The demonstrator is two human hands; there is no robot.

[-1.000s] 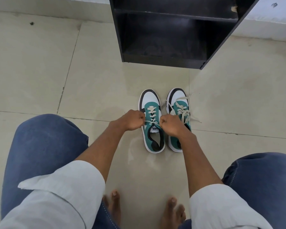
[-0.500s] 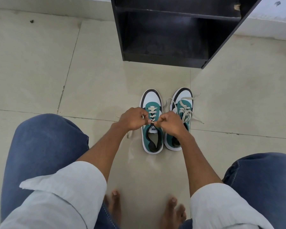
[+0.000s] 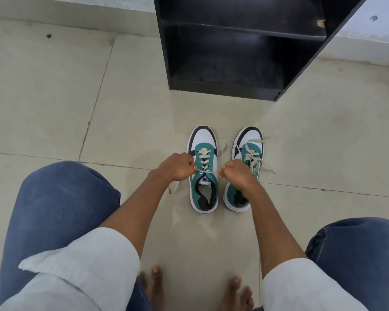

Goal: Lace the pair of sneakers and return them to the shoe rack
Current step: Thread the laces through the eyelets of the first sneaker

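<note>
Both fists, left hand and right hand, grip the lace ends, drawing them outward across the left sneaker, probably to tighten it; the right sneaker beside it lies loosely laced.

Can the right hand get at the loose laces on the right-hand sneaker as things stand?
Probably yes: the right hand hovers beside the teal-and-white sneaker's loose cream laces, nothing between, though it must first drop the lace end it grips.

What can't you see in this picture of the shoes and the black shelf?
- Head view: the heel part of the right sneaker is hidden by the right hand.
- Head view: the lace ends vanish inside both fists, so the left hand hides its grip on them.
- Head view: the top of the shoe rack is cut off by the picture's upper edge.
- Head view: the tongue label on the left sneaker is too small to read.
</note>
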